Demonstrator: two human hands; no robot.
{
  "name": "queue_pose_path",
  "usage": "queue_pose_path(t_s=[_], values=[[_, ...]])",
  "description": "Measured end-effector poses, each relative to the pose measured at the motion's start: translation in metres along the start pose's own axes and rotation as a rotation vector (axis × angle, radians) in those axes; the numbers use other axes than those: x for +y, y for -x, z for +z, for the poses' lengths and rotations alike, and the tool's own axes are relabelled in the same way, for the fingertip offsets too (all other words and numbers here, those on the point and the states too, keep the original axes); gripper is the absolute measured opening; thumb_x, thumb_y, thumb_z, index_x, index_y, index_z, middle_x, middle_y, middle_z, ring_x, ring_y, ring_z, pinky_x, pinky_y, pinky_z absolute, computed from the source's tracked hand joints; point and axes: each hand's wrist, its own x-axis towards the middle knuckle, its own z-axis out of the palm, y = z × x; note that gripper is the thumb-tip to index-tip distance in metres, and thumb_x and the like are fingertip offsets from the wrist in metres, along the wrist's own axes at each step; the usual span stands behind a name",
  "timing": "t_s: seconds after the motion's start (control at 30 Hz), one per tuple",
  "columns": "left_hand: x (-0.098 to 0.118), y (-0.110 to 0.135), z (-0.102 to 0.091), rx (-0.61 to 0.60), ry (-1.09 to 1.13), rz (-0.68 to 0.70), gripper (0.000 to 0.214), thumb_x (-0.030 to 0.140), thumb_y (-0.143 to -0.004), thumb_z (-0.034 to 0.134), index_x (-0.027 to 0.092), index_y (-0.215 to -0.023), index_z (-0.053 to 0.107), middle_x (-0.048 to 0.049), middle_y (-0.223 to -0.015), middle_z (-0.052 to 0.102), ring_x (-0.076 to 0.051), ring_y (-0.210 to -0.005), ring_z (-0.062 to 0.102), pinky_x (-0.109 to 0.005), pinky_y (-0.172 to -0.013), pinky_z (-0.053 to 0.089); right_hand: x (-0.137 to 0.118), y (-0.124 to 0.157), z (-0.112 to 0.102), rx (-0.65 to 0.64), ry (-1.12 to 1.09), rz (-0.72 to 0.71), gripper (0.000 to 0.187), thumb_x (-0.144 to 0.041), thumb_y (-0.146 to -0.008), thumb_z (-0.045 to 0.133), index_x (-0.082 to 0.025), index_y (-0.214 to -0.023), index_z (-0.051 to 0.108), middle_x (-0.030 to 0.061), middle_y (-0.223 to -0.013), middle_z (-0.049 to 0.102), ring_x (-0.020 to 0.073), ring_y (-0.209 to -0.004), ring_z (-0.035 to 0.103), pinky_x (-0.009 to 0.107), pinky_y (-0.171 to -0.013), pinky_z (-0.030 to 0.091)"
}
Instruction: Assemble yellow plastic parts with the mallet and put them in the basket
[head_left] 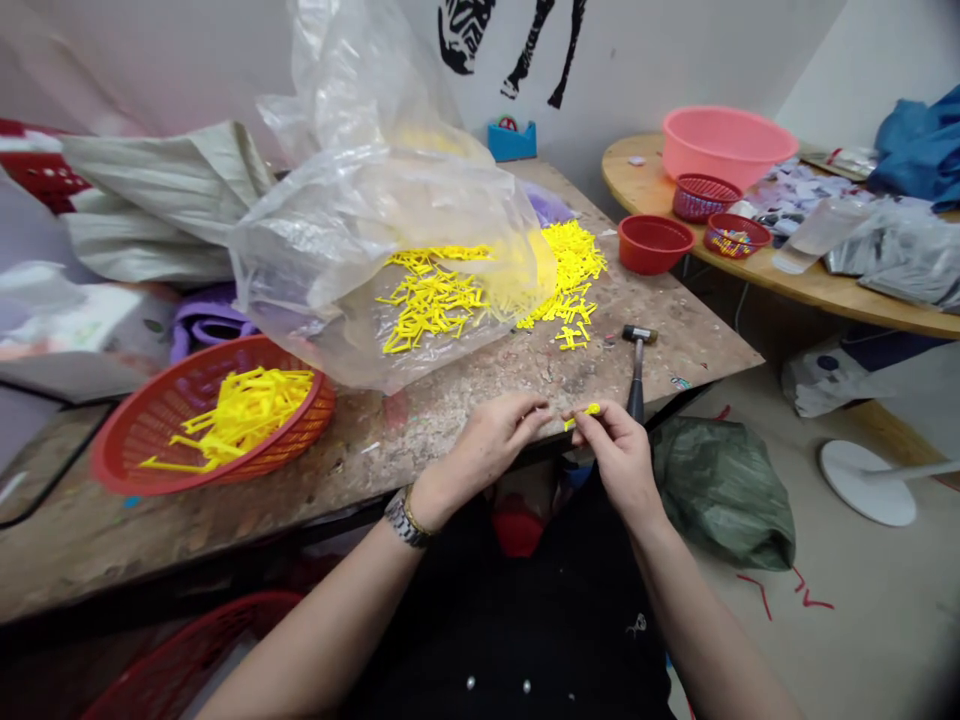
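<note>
At the table's front edge, my right hand (619, 455) pinches a small yellow plastic piece (592, 409) between thumb and fingers. Just to its left is my left hand (491, 440), wearing a metal-band watch on the wrist. Its thumb and fingers are closed together near the piece, and whatever they may hold is too small to make out. Beyond the hands, loose yellow plastic pieces (576, 265) lie in a heap, and more of them show inside a clear plastic bag (330, 240). A hammer (637, 365) lies to the right of the heap, its handle toward me.
A red basket (124, 450) with longer yellow pieces stands at the left. On the round table (787, 275) at the right are a pink basin (727, 145) and several red bowls. A blue tape dispenser (512, 143) sits at the back. A dark green sack (724, 490) rests on the floor.
</note>
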Motion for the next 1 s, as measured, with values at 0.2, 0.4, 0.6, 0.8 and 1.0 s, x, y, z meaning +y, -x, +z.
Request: queue_pose_path(t_s=[0.2,0.4,0.6,0.8,1.0], values=[[-0.053,-0.046,-0.042,0.08,-0.526,-0.202,0.026,0.022,-0.098,0.045,0.013,-0.11,0.066,-0.0153,-0.107,0.068,-0.026,-0.097,0.063,-0.037,-0.087,0.048,-0.001,0.011,-0.006,-0.013,0.043,-0.041,0.015,-0.037,-0.089,0.063,-0.022,-0.089,0.068,0.0018,-0.08,0.07,0.0142,-0.065,0.061,0.028,-0.065,0.051],[-0.101,-0.084,-0.066,0.007,-0.746,-0.478,0.029,0.013,-0.093,0.041,0.011,-0.104,0.068,-0.0187,-0.101,0.065,-0.027,-0.087,0.061,-0.038,-0.077,0.046,0.006,0.023,-0.008,-0.127,0.198,-0.077,0.016,-0.035,-0.093,0.059,-0.022,-0.093,0.069,0.0027,-0.08,0.069,0.0165,-0.068,0.063,0.03,-0.066,0.051],[-0.124,-0.086,-0.064,-0.003,-0.753,-0.462,0.027,0.014,-0.093,0.042,0.012,-0.1,0.068,-0.0182,-0.102,0.064,-0.026,-0.087,0.058,-0.038,-0.077,0.047,0.009,0.028,-0.011,-0.163,0.238,-0.062,0.016,-0.034,-0.094,0.058,-0.023,-0.094,0.07,0.0024,-0.081,0.07,0.0165,-0.069,0.063,0.029,-0.066,0.051],[-0.119,-0.082,-0.072,0.086,-0.74,-0.446,0.027,0.022,-0.095,0.042,0.014,-0.1,0.067,-0.0161,-0.108,0.061,-0.026,-0.089,0.057,-0.037,-0.078,0.047,0.012,0.03,-0.013,-0.164,0.282,-0.098,0.018,-0.035,-0.095,0.058,-0.023,-0.087,0.069,0.0028,-0.081,0.07,0.0177,-0.072,0.064,0.03,-0.068,0.05],[-0.071,-0.059,-0.065,0.08,-0.481,-0.134,0.019,0.021,-0.095,0.045,0.017,-0.089,0.063,-0.0104,-0.099,0.06,-0.022,-0.091,0.056,-0.034,-0.082,0.047,0.005,0.024,-0.01,-0.087,0.253,-0.19,0.017,-0.032,-0.095,0.058,-0.025,-0.082,0.066,0.0045,-0.088,0.069,0.0203,-0.084,0.065,0.034,-0.078,0.051]])
